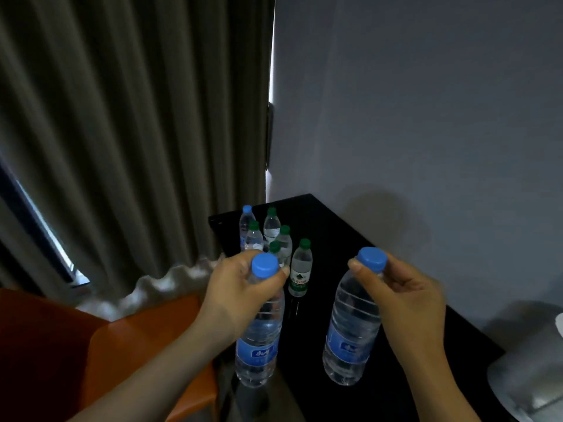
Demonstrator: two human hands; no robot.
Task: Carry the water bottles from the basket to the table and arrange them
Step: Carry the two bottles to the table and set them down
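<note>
My left hand (240, 287) grips the neck of a clear water bottle (259, 339) with a blue cap and blue label; it hangs over the near left edge of the black table (335, 239). My right hand (405, 296) pinches the neck of a second blue-capped bottle (350, 333), held above the table top. Further back on the table stand several bottles in a cluster: one with a blue cap (246, 222) at the far left and several with green caps, the nearest (300, 269) standing a little apart. The basket is out of view.
An orange chair (128, 339) stands left of the table, under my left arm. Grey curtains (137, 117) hang behind it. The table sits against a wall (426, 102) on the right. A pale grey object (530, 370) lies at the table's near right.
</note>
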